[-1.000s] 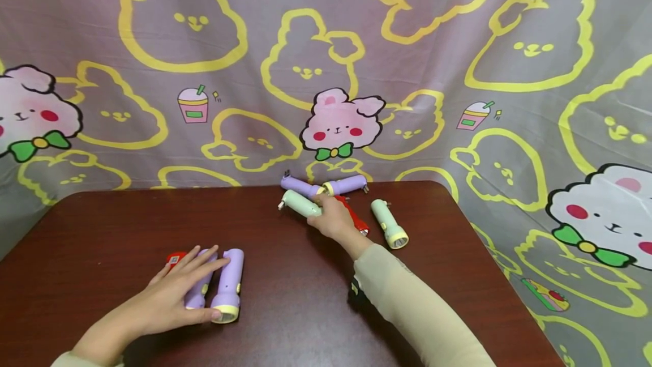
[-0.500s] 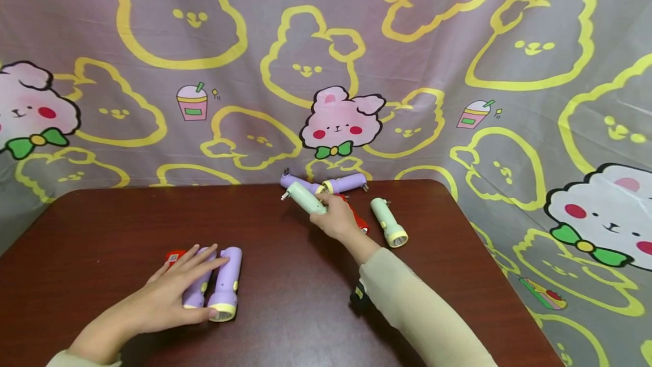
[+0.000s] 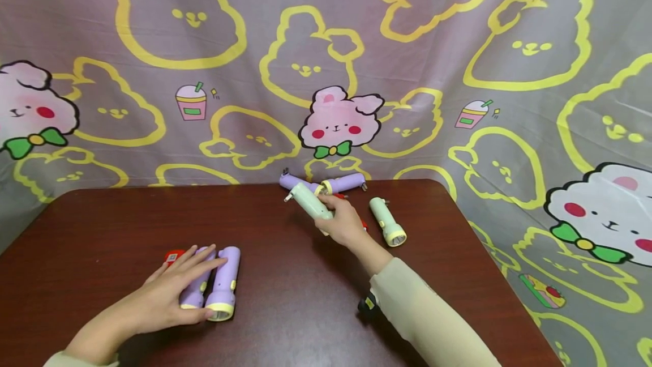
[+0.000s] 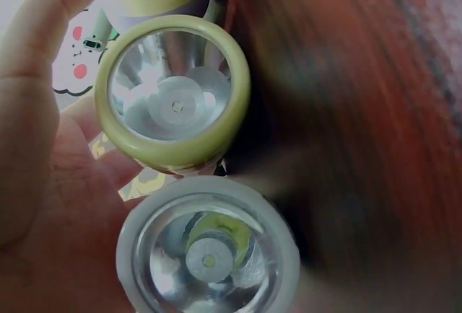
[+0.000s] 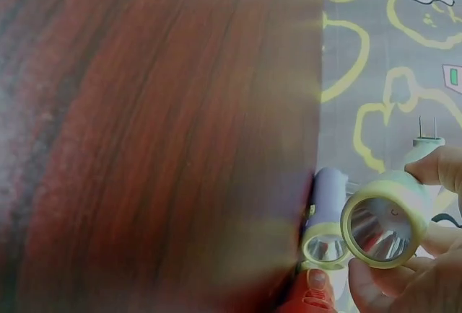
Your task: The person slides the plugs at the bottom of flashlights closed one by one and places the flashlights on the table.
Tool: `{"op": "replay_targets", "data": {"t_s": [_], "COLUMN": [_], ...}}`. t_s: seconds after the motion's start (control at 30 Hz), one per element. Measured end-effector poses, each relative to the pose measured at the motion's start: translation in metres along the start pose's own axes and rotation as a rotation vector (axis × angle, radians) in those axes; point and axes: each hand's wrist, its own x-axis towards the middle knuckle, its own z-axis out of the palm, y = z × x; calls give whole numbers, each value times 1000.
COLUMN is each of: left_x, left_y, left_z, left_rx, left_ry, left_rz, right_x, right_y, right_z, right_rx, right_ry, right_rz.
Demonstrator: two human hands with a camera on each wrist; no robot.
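Observation:
My right hand [image 3: 347, 223] grips a mint green flashlight [image 3: 312, 201] near its lamp end; its prongs point away to the left. The right wrist view shows its cream-rimmed lens [image 5: 385, 223] between thumb and fingers. At the left, my left hand [image 3: 160, 300] rests spread across two purple flashlights, one on the outside right [image 3: 226, 277] and one under the fingers [image 3: 192, 294]. The thumb lies at the right one's yellow rim. A red flashlight [image 3: 174, 257] is mostly hidden behind this hand. Three lens ends line up beside the palm in the left wrist view, the nearest grey-rimmed [image 4: 209, 259].
At the table's far edge lie two purple flashlights, left [image 3: 295, 181] and right [image 3: 348, 183], lamp ends together. A red flashlight [image 5: 314, 295] is partly behind my right hand. Another mint flashlight [image 3: 388, 222] lies to the right. A patterned curtain [image 3: 244, 72] hangs behind the brown table [image 3: 285, 310].
My right hand has lifted the mint flashlight a little and drawn it slightly to the right, away from the purple pair. The left hand has stayed in place on its flashlights.

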Motion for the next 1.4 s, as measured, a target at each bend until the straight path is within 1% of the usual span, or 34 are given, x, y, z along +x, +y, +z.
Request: {"op": "replay_targets", "data": {"t_s": [0.37,0.53,0.77,0.97,1.13,1.27,1.4], "left_x": [-1,-1,-2,-2,-1,0,1], "left_y": [0,-1,0,1,1,1,1], "left_z": [0,0,0,-1,-1,-2,-2], "left_rx": [-15,-15,-6,-10,-14,-23,-19], "left_ry": [-13,-11,1,-2,-9,-18,-12], "left_rz": [-5,-7,-3,-13,-15,-23,-15], "right_x": [-14,-19,-29,-36,-41,-44,-47], "right_y": [0,-2,-2,-4,-6,-5,-5], "right_z": [-6,-8,-10,-10,-8,-7,-8], "right_rx": [96,157,223,241,293,339,393], "right_ry": [14,21,35,37,34,37,24], "right_rz": [-6,13,16,50,96,106,109]}}
